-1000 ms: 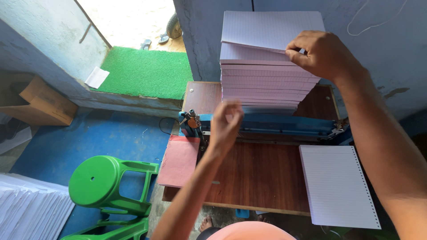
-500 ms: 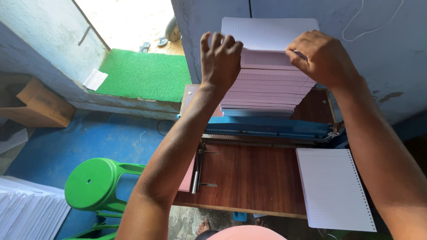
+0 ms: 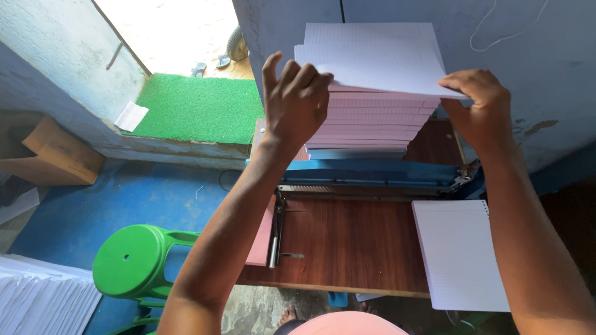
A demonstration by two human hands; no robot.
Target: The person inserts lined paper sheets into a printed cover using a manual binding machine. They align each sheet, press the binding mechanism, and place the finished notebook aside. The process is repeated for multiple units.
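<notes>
A tall stack of ruled paper stands at the back of a brown wooden table, behind a blue punching machine. Both hands hold a thin bundle of ruled sheets, raised a little off the stack's top. My left hand grips the bundle's left edge. My right hand grips its right corner. A smaller pile of punched ruled sheets lies on the table at the right, under my right forearm.
A green plastic stool stands left of the table on the blue floor. White paper stacks lie at the bottom left. A cardboard box sits at the left wall. A green mat lies by the doorway.
My left hand rose from the table to the top of the stack and took the left edge of the top sheets. My right hand stayed at the right corner. The bundle is now lifted.
</notes>
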